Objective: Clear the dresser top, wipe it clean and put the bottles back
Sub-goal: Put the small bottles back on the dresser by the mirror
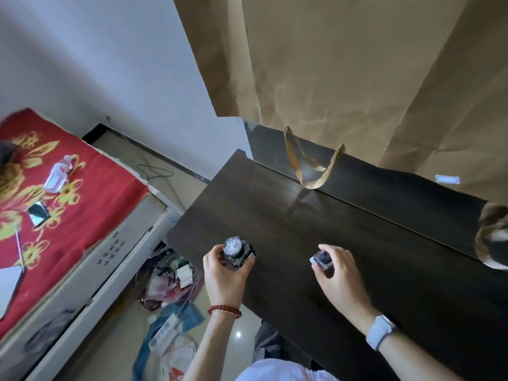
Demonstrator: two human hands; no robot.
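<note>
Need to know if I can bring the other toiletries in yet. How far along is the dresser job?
The dresser top looks bare, so clearing seems done; wiping I cannot confirm. The left hand holds a round-capped bottle, the right hand a square-capped bottle, both over the top. Setting them down is left.

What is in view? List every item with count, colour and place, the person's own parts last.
dresser top: one, dark brown, centre.
round-capped bottle: one, dark, silvery cap, dresser's near left edge.
square bottle: one, dark, near centre.
paper bag: one, brown, behind dresser.
water bottle: one, clear, on red blanket.
left hand: grips round-capped bottle; red bead bracelet.
right hand: grips square bottle; pale wristband.
</note>
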